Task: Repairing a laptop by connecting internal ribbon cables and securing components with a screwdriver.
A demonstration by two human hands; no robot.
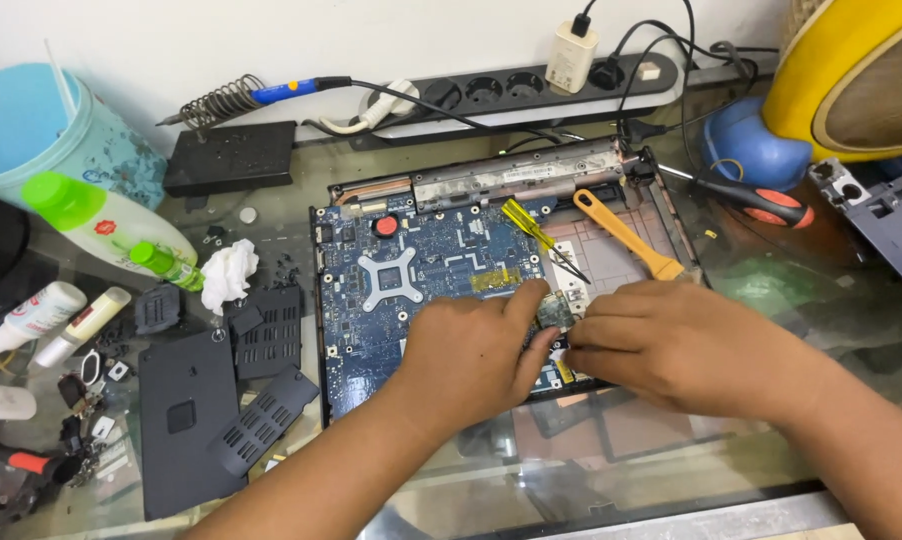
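Observation:
An opened laptop base [661, 205] lies on the glass table, its blue motherboard [431, 250] exposed. My left hand [471, 350] and my right hand [671, 345] meet over the board's front right part. Their fingertips pinch a small green card [553, 313] sitting on the board. A yellow-handled screwdriver [526, 222] and an orange plastic pry tool [626, 235] lie inside the base just behind my hands.
Black cover panels [186, 420] lie left of the laptop, with a crumpled tissue [228, 275], bottles [106, 222] and a blue tub [41, 125]. A power strip [511, 90] and soldering iron [261, 95] run along the back. A red-black screwdriver [761, 200] and yellow fan [856, 70] sit right.

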